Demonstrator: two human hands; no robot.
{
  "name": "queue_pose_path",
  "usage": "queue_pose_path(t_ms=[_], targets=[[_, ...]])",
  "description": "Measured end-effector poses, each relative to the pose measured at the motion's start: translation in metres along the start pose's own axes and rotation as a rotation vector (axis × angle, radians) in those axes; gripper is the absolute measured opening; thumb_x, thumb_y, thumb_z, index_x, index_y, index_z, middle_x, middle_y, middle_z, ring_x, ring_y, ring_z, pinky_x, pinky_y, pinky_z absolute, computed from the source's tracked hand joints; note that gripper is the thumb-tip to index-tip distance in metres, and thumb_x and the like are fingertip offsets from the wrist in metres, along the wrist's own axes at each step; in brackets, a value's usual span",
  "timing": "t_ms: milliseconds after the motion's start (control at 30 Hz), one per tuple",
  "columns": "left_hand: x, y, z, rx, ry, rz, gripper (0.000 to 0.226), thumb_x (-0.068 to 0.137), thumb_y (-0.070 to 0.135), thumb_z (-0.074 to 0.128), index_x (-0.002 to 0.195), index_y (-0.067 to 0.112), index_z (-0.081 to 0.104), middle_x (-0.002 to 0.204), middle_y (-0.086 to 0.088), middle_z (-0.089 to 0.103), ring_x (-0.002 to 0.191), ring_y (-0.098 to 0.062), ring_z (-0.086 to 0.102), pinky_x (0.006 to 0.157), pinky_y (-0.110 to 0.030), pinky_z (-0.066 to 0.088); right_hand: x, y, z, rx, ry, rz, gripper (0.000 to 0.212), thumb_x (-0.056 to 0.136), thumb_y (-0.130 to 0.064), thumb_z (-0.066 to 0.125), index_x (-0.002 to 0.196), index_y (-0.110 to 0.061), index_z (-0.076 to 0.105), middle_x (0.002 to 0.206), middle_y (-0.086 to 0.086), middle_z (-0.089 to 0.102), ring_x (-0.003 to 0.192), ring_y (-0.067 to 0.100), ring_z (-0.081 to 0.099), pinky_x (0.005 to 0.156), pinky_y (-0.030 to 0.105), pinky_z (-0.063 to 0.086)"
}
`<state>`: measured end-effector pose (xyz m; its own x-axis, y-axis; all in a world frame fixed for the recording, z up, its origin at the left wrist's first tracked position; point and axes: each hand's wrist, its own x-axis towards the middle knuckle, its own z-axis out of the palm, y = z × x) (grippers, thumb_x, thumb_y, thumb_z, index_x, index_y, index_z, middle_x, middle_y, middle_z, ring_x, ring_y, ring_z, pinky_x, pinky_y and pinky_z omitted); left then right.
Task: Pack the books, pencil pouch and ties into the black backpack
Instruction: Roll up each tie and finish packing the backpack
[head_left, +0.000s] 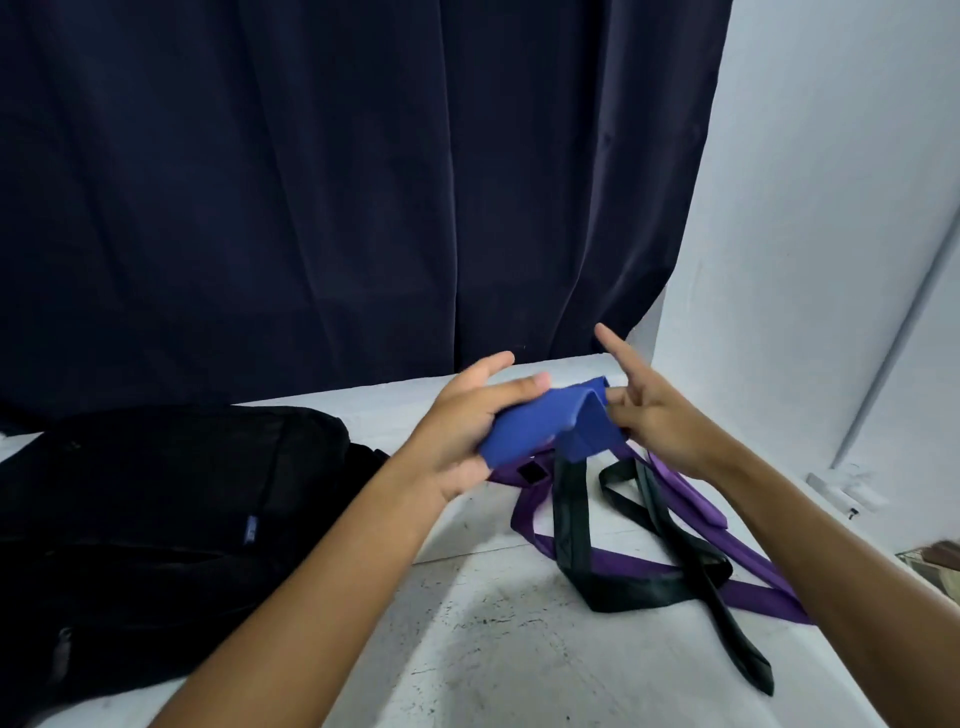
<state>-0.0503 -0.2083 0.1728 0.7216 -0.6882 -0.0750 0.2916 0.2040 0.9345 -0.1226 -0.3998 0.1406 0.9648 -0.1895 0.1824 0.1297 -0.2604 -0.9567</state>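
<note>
A folded blue tie (545, 423) is held above the white table between both hands. My left hand (462, 431) grips its left end, thumb on top. My right hand (644, 410) pinches the right end, its index finger pointing up. Below them a purple tie (654, 566) and a black tie (571, 530) lie tangled on the table. The black backpack (156, 519) lies flat at the left, apparently closed. No books or pencil pouch are in view.
A dark navy curtain (337, 182) hangs behind the white table (493, 649). A pale wall (831, 208) stands at the right. A small object (935, 561) shows at the right edge.
</note>
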Motion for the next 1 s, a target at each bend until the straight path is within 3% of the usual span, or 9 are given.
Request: queue_pose_path(t_ms=[200,333,467,600,667,733,800,900,1000], targets=[[0.019,0.009,-0.009,-0.407,-0.022,-0.177,0.017,0.096,0.003,0.052,0.09,-0.006,0.064,0.076,-0.019,0.071,0.063,-0.022,0.073,0.05,-0.021,0.057,-0.002,0.001,0.008,0.183,-0.07,0.084,0.116,0.054,-0.089,0.061,0.145,-0.056,-0.003,0.101,0.018,0.066,0.086,0.03,0.061,0.082,0.032,0.05],[0.032,-0.004,-0.011,-0.479,-0.04,-0.181,0.032,0.099,0.002,0.043,0.096,-0.017,0.068,0.093,-0.032,0.069,0.075,-0.037,0.073,0.063,-0.032,0.061,-0.004,0.005,0.008,0.174,-0.073,0.057,0.112,0.067,-0.077,0.063,0.153,-0.045,-0.001,0.093,0.0,0.07,0.089,0.016,0.065,0.088,0.027,0.05],[0.04,-0.014,-0.015,-0.575,-0.029,-0.219,0.06,0.1,0.029,0.05,0.141,-0.008,0.026,0.115,-0.044,0.058,0.095,-0.051,0.067,0.081,-0.046,0.059,-0.008,0.008,0.008,0.215,-0.124,0.029,0.109,0.069,-0.036,0.083,0.153,-0.04,0.013,0.101,-0.001,0.066,0.097,0.008,0.067,0.086,0.019,0.051],[0.037,-0.024,-0.016,-0.264,-0.065,-0.177,0.061,0.097,0.04,0.05,0.148,0.014,0.028,0.106,-0.021,0.072,0.091,-0.033,0.072,0.08,-0.042,0.055,-0.011,-0.002,0.008,0.52,-0.029,0.089,0.074,0.087,-0.024,0.063,0.152,-0.03,0.027,0.116,0.005,0.065,0.091,0.016,0.07,0.072,0.027,0.057],[0.034,-0.03,-0.013,-0.172,-0.085,-0.163,0.05,0.095,0.039,0.052,0.139,0.016,0.044,0.093,-0.01,0.074,0.083,-0.025,0.071,0.078,-0.038,0.054,-0.011,-0.01,0.009,0.594,-0.033,0.111,0.038,0.097,-0.034,0.047,0.131,-0.024,0.061,0.114,0.01,0.07,0.087,0.02,0.072,0.069,0.03,0.058],[0.033,-0.037,-0.011,-0.146,-0.084,-0.144,0.042,0.092,0.038,0.056,0.128,0.018,0.056,0.089,-0.005,0.072,0.084,-0.025,0.068,0.081,-0.041,0.052,-0.007,-0.016,0.011,0.634,-0.035,0.131,0.058,0.101,-0.038,0.029,0.079,-0.024,0.081,0.085,0.007,0.075,0.072,0.018,0.073,0.064,0.027,0.057],[0.033,-0.043,-0.01,-0.157,-0.082,-0.132,0.031,0.088,0.037,0.06,0.112,0.019,0.063,0.088,-0.005,0.07,0.087,-0.026,0.065,0.084,-0.044,0.051,-0.009,-0.017,0.014,0.665,-0.003,0.144,0.063,0.101,-0.041,0.028,0.071,-0.023,0.08,0.078,0.009,0.075,0.067,0.02,0.073,0.061,0.027,0.057],[0.034,-0.057,-0.005,-0.215,-0.115,-0.065,0.025,0.082,0.033,0.071,0.1,0.016,0.064,0.099,-0.006,0.067,0.098,-0.025,0.063,0.095,-0.047,0.049,-0.009,-0.013,0.02,0.752,0.053,0.141,0.03,0.1,-0.045,0.037,0.111,-0.022,0.052,0.092,0.023,0.073,0.076,0.033,0.074,0.063,0.034,0.059],[0.032,-0.069,0.004,-0.256,-0.025,0.03,0.062,0.064,0.028,0.083,0.117,0.01,0.055,0.104,-0.009,0.068,0.095,-0.022,0.067,0.085,-0.038,0.056,-0.008,-0.011,0.033,0.762,0.077,0.166,0.034,0.097,-0.049,0.041,0.118,-0.022,0.036,0.101,0.032,0.068,0.081,0.037,0.072,0.068,0.039,0.059]])
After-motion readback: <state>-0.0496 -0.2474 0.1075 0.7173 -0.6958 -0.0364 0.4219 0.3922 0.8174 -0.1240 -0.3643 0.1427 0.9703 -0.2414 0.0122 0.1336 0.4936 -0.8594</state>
